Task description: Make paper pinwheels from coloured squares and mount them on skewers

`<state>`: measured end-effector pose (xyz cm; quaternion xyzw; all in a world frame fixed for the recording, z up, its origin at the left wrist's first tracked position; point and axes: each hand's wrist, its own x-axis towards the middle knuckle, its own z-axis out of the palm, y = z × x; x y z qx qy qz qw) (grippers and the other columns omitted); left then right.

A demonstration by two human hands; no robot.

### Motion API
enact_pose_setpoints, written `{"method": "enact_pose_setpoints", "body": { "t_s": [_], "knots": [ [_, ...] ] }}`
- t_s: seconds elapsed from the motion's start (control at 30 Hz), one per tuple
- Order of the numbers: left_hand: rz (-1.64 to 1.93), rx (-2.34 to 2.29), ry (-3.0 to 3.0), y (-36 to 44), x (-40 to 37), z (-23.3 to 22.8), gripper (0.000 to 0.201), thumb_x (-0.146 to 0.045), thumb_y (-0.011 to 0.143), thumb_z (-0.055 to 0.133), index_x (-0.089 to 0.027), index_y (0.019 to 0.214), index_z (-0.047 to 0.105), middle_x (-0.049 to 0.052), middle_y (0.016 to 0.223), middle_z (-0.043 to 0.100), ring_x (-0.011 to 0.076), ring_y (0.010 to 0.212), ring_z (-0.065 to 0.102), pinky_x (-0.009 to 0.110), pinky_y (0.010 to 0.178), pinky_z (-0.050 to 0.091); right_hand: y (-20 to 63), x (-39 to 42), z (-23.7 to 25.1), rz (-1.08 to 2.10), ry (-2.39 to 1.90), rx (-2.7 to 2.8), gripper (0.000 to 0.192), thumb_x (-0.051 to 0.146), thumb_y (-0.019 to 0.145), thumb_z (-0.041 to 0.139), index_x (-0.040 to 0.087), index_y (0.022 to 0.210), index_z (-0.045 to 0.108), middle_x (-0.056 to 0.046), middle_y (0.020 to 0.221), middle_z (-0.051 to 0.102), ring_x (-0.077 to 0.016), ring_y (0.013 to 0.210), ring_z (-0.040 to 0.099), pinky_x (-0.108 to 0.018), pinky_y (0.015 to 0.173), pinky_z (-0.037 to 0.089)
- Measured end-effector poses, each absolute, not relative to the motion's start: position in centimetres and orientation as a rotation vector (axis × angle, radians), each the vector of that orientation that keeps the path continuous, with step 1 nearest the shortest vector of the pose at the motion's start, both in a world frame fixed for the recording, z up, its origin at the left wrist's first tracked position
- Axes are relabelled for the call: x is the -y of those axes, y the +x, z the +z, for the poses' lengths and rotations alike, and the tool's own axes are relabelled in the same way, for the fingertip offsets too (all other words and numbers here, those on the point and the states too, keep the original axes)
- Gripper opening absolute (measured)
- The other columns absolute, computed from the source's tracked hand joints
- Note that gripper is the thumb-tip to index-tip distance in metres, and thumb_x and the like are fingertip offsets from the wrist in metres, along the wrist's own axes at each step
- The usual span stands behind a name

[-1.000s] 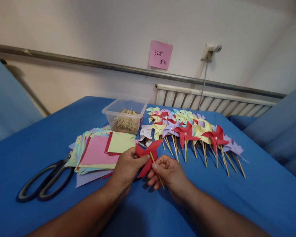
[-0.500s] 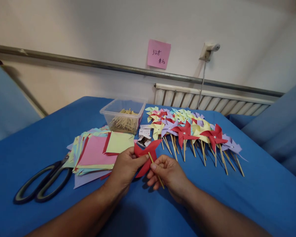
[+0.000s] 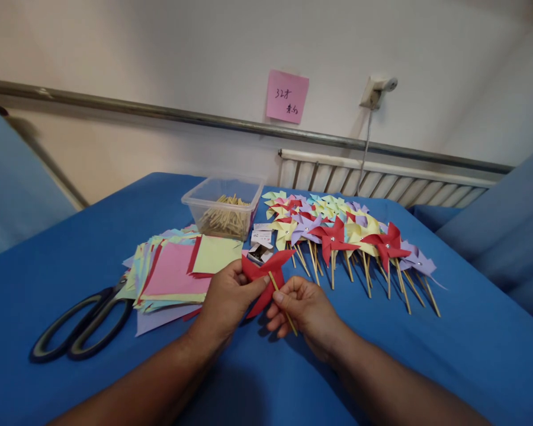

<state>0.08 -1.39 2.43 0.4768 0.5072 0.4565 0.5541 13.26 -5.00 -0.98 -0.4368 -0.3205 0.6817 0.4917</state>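
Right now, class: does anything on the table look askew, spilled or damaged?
Nothing is spilled or damaged. Only the paper stack is loosely fanned, with sheets jutting at angles beside the scissors.

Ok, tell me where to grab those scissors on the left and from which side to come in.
Take the scissors by the two dark oval handle loops, which lie nearest the person at the near left. Come from above and from the near side: they lie flat on the blue cloth, and their blades run under the paper stack, so the tips are probably awkward to reach.

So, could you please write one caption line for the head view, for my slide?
Left hand holds a red paper pinwheel while right hand pinches its wooden stick, beside finished pinwheels and scissors.
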Motion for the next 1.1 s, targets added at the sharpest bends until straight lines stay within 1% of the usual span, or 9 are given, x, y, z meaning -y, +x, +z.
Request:
{"method": "enact_pose_setpoints", "body": {
  "t_s": [0.2,0.33,0.47,0.63,0.73,0.83,0.97,1.1],
  "knots": [
    [1.051,-1.143,1.120,0.0,1.4,2.4,0.026,-0.024,0.058,0.077,-0.017,0.076,0.060,-0.001,0.066,0.067,0.0145,0.058,0.062,0.024,0.056,0.048,13.4,5.1,-0.5,1.665,-1.047,0.757,0.050,0.050,0.057,0.082,0.017,0.069,0.046,-0.001,0.056,0.068,-0.0135,0.043,0.064,-0.017,0.036,0.045],
    [1.071,-1.157,1.136,0.0,1.5,2.6,0.025,-0.023,0.057,0.077,-0.017,0.075,0.060,-0.002,0.065,0.066,0.0134,0.057,0.060,0.023,0.056,0.047,13.6,5.0,-0.5,1.659,-1.053,0.756,0.049,0.049,0.057,0.082,0.017,0.069,0.047,-0.001,0.056,0.069,-0.0137,0.043,0.064,-0.018,0.037,0.045],
    [1.069,-1.118,1.143,-0.1,1.6,2.7,0.024,-0.023,0.058,0.076,-0.018,0.076,0.062,-0.001,0.067,0.068,0.0159,0.065,0.063,0.025,0.060,0.048,13.8,4.6,-1.1,1.618,-1.065,0.768,0.048,0.050,0.057,0.081,0.017,0.069,0.047,-0.001,0.055,0.069,-0.0143,0.043,0.064,-0.018,0.037,0.045],
    [1.026,-0.980,1.157,-0.3,1.7,2.7,0.027,-0.023,0.064,0.075,-0.018,0.087,0.063,0.004,0.084,0.072,0.0199,0.080,0.066,0.029,0.071,0.050,13.8,4.0,-1.7,1.493,-1.056,0.790,0.049,0.055,0.057,0.079,0.017,0.070,0.051,0.000,0.052,0.067,-0.0106,0.038,0.059,-0.017,0.036,0.043],
    [1.011,-0.951,1.143,-0.3,1.8,2.7,0.031,-0.023,0.067,0.073,-0.017,0.096,0.062,0.008,0.095,0.072,0.0208,0.085,0.066,0.031,0.074,0.050,13.8,3.9,-1.7,1.436,-1.069,0.780,0.050,0.059,0.057,0.076,0.017,0.069,0.052,0.001,0.051,0.066,-0.0094,0.037,0.058,-0.016,0.035,0.041],
    [1.042,-0.971,1.136,-0.4,1.9,2.8,0.033,-0.025,0.068,0.074,-0.017,0.098,0.062,0.010,0.102,0.071,0.0215,0.090,0.065,0.031,0.077,0.049,13.8,3.8,-1.5,1.417,-1.064,0.753,0.049,0.059,0.058,0.076,0.017,0.070,0.053,0.001,0.051,0.065,-0.0094,0.037,0.057,-0.016,0.035,0.040],
    [1.157,-1.070,1.151,-0.8,1.5,2.9,0.032,-0.028,0.068,0.075,-0.018,0.096,0.063,0.008,0.100,0.070,0.0202,0.094,0.063,0.029,0.079,0.047,14.0,3.5,-1.2,1.448,-1.002,0.708,0.044,0.053,0.060,0.077,0.015,0.071,0.059,0.001,0.052,0.064,-0.0085,0.038,0.056,-0.016,0.037,0.041],
    [1.222,-1.171,1.167,-1.3,0.8,2.9,0.038,-0.034,0.067,0.075,-0.019,0.101,0.064,0.005,0.094,0.069,0.0194,0.091,0.062,0.028,0.077,0.046,14.0,3.5,-1.1,1.495,-0.921,0.705,0.040,0.051,0.063,0.076,0.013,0.066,0.062,-0.001,0.054,0.063,-0.0079,0.039,0.055,-0.017,0.037,0.040]
  ]
}}
